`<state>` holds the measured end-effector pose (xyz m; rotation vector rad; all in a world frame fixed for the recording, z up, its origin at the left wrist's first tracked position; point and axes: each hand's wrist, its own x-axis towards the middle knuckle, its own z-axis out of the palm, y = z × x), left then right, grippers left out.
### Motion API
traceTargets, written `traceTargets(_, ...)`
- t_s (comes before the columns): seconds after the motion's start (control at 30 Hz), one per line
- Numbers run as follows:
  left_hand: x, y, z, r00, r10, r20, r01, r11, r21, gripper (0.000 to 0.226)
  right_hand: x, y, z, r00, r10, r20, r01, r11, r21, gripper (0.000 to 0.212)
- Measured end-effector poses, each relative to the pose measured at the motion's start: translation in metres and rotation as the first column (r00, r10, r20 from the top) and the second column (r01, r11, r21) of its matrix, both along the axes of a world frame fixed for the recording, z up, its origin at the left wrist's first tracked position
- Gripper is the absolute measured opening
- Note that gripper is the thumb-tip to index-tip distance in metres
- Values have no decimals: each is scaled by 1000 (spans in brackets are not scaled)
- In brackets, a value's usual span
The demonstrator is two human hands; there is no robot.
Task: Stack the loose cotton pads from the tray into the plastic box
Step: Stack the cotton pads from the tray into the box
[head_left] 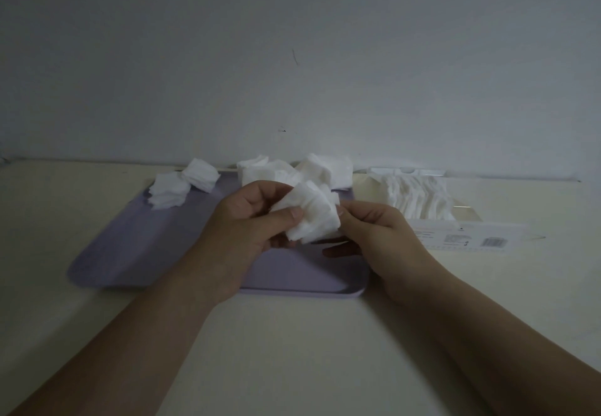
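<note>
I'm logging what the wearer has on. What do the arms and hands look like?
Both forearms are bare, with no sleeves in view. The left hand and right hand wear no gloves, and no rings, watch or bracelets show. Fingernails look short and unpainted.

White cotton pads (312,214) held above lilac tray (136,246), clear plastic box (461,217) beside

Wall (292,58): plain, pale grey-white, small dark marks near centre | Table (292,350): cream, smooth surface, far edge meets the wall | Light: dim, even, cool cast | Windows, floor: out of frame
</note>
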<state>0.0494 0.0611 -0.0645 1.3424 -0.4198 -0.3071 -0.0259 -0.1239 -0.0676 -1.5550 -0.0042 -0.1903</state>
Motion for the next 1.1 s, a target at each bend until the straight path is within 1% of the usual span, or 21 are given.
traceTargets(0.13,0,0,-2,998,25,59,-28,998,59,23,1,-3,-1,998,46,-30,-43,996,84,32)
traceTargets(0.23,0,1,-2,995,29,95,-38,996,86,23,-1,-6,0,994,105,-12,-105,994,26,28)
traceTargets(0.3,2,3,0,996,16,86,-22,997,75,24,-1,-9,-1,991,130,10,-131,991,10,26)
traceTargets(0.4,2,4,3,1000,-15,5,15,1000,-22,28,1,-12,-3,993,113,25,-114,993,23,23)
traceTargets(0.5,4,3,8,997,33,-65,-40,993,-109,18,3,-9,-5,999,42,12,-43,997,70,21)
traceTargets(0.57,7,5,13,995,43,-88,-57,983,-172,21,4,-8,-6,1000,-5,4,5,996,91,21)
traceTargets(0.63,6,8,16,997,-2,-82,-17,975,-220,33,5,-7,-7,1000,-18,9,17,996,87,22)
traceTargets(0.67,5,8,16,998,-28,-60,15,978,-209,37,5,-7,-7,1000,-14,17,13,997,81,22)
traceTargets(0.77,0,5,9,997,-71,21,72,995,-74,41,2,-4,-4,999,18,35,-19,999,27,22)
traceTargets(0.9,-3,3,8,993,-50,104,42,996,82,40,0,-3,-2,998,42,48,-41,999,-26,22)
traceTargets(1.0,-1,4,9,992,-24,127,13,996,88,27,0,-2,-2,998,40,51,-38,999,-38,21)
traceTargets(1.1,-2,4,8,991,-9,130,-3,996,88,27,-1,-3,-2,997,58,46,-55,996,-63,22)
